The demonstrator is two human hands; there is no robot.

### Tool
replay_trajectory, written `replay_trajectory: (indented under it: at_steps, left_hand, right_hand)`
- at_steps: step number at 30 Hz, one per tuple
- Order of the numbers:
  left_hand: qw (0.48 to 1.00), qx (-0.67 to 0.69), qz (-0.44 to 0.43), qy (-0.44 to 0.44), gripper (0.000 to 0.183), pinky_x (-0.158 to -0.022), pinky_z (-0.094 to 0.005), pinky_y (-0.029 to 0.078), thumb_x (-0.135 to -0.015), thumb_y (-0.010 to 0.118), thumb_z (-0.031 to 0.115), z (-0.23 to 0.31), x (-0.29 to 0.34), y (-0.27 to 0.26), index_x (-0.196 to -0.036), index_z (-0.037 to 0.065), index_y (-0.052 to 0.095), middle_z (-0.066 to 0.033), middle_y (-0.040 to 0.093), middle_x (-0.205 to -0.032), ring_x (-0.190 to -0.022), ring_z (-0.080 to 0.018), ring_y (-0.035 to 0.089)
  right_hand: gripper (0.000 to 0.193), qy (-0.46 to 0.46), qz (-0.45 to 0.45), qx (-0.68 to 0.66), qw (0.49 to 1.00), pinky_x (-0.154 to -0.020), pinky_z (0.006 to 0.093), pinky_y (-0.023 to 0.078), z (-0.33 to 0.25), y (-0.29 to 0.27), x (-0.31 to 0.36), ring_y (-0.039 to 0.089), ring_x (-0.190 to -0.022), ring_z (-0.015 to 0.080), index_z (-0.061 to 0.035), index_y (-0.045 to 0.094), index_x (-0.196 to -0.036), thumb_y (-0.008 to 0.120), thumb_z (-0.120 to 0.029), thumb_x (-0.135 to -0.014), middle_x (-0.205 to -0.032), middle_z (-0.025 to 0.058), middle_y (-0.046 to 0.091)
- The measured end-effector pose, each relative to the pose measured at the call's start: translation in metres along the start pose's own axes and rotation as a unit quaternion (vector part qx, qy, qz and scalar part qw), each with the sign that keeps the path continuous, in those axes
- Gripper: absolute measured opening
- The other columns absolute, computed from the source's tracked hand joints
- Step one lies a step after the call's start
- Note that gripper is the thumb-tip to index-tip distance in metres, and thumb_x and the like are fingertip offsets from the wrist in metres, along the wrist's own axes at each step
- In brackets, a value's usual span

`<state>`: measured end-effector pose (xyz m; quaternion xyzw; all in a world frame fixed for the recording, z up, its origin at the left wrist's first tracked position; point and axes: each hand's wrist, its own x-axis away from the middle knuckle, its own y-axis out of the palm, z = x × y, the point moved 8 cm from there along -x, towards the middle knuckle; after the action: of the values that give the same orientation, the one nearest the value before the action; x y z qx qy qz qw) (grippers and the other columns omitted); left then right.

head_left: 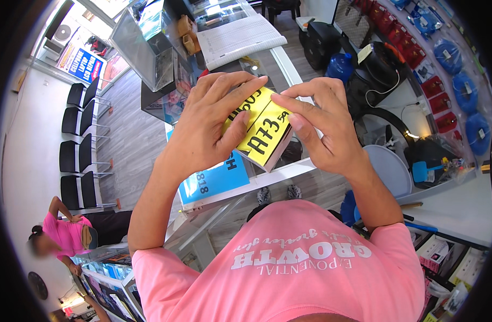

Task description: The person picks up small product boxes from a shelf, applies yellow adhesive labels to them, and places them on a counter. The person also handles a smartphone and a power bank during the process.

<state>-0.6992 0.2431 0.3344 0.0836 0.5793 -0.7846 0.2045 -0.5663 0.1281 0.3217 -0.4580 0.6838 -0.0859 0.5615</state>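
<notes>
Along the left wall I see a row of black chairs (70, 154), with a blue sign (82, 64) standing in the bright doorway beyond. A person in a pink top (69, 236) is near a display case (103, 284) at the lower left. Up ahead, an open ledger (240, 42) lies on a desk (285, 60). To the right sits a blue water jug (340, 66); past it hang red packets (433, 86) and round blue packs (464, 88).

Left grip (205, 121) arches its fingers toward two o'clock; right grip (329, 126) points a bent forefinger toward ten.
</notes>
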Motion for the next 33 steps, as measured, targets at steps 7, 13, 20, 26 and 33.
replay_trajectory:
  at_steps: [7, 13, 20, 26, 33]
  left_hand:
    - [1.000, -0.005, -0.011, -0.004, 0.050, -0.117, -0.0488, 0.031, -0.094, 0.051, 0.021, -0.002, -0.004, 0.004, -0.141, 0.008, 0.060, -0.0161, 0.055, -0.141, -0.134, -0.0376, 0.045]
    - [1.000, 0.021, -0.006, 0.006, 0.052, -0.119, -0.0502, 0.031, -0.092, 0.052, 0.024, -0.004, -0.006, 0.006, -0.140, 0.006, 0.059, -0.0189, 0.054, -0.141, -0.138, -0.0413, 0.044]
    - [0.989, 0.138, 0.020, -0.047, 0.076, -0.120, -0.0455, 0.033, -0.085, 0.056, 0.018, -0.009, -0.002, 0.007, -0.159, 0.009, 0.039, -0.0204, 0.056, -0.144, -0.137, -0.0374, 0.050]
    - [0.981, 0.176, 0.031, -0.076, 0.094, -0.103, -0.0451, 0.050, -0.085, 0.064, 0.013, -0.019, 0.003, 0.013, -0.166, 0.009, 0.017, -0.0231, 0.061, -0.140, -0.116, -0.0397, 0.067]
    - [0.966, 0.228, 0.033, -0.114, 0.092, -0.103, -0.0438, 0.051, -0.088, 0.066, 0.013, -0.022, 0.009, 0.016, -0.166, 0.009, 0.018, -0.0245, 0.063, -0.138, -0.115, -0.0379, 0.068]
  right_hand:
    - [0.036, 0.133, 0.032, -0.149, 0.979, -0.100, 0.0386, 0.040, 0.016, 0.009, 0.012, 0.053, -0.114, 0.0238, -0.0050, 0.073, -0.128, 0.052, -0.026, -0.108, -0.119, 0.0093, 0.065]
    - [0.049, 0.304, 0.077, -0.463, 0.829, -0.095, 0.0307, 0.038, 0.034, 0.035, 0.036, 0.051, -0.116, 0.0142, -0.0009, 0.069, -0.134, 0.042, -0.035, -0.111, -0.126, 0.0058, 0.065]
    - [0.052, 0.303, 0.010, -0.458, 0.836, -0.093, 0.0285, 0.037, 0.056, 0.042, 0.031, 0.055, -0.107, 0.0140, -0.0010, 0.068, -0.136, 0.042, -0.039, -0.110, -0.131, 0.0068, 0.065]
    - [0.053, 0.264, -0.046, -0.557, 0.786, -0.106, 0.0323, 0.044, 0.053, 0.072, -0.004, 0.059, -0.119, 0.0155, -0.0028, 0.064, -0.141, 0.042, -0.041, -0.111, -0.135, 0.0070, 0.063]
    - [0.055, 0.242, -0.042, -0.561, 0.791, -0.111, 0.0319, 0.042, 0.064, 0.082, 0.004, 0.057, -0.126, 0.0180, -0.0029, 0.056, -0.147, 0.040, -0.041, -0.112, -0.140, 0.0096, 0.059]
